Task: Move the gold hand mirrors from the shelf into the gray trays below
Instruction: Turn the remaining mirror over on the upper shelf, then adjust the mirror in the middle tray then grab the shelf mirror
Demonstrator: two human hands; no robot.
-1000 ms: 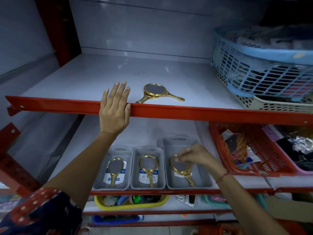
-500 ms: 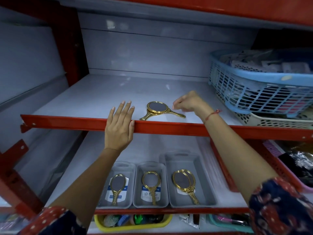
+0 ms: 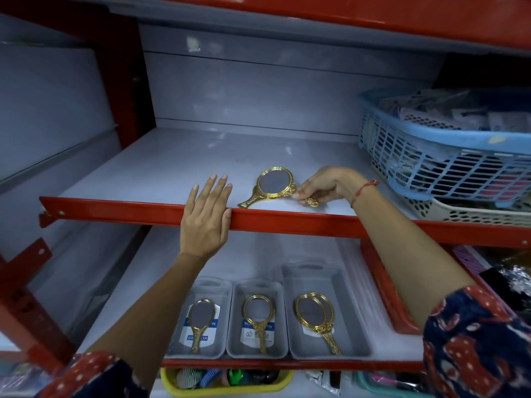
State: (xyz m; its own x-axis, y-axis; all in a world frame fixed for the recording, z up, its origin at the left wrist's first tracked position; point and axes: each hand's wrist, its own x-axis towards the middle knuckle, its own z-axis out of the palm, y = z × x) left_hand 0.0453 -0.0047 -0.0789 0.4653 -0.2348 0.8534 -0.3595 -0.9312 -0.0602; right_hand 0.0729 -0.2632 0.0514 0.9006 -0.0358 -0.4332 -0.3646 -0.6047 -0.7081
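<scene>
On the upper shelf (image 3: 161,170), near its red front edge, lie two overlapping gold hand mirrors (image 3: 275,183). One handle points down-left, the other points right. My right hand (image 3: 324,185) pinches the right-pointing handle, and that mirror's head is tipped up a little. My left hand (image 3: 205,219) rests flat over the red edge, fingers extended, holding nothing. Below stand three gray trays. The left tray (image 3: 214,284) and the middle tray (image 3: 258,282) each hold one gold mirror. The right tray (image 3: 356,317) holds two stacked gold mirrors (image 3: 314,314).
A blue slotted basket (image 3: 431,145) full of packets sits on a cream perforated basket (image 3: 471,214) at the shelf's right. A red basket (image 3: 382,285) stands right of the trays. A yellow bin (image 3: 224,389) of combs is on the level beneath.
My right hand left the right tray, rose to the upper shelf and closed on a mirror handle; that mirror's head has lifted. My left hand stayed on the red edge.
</scene>
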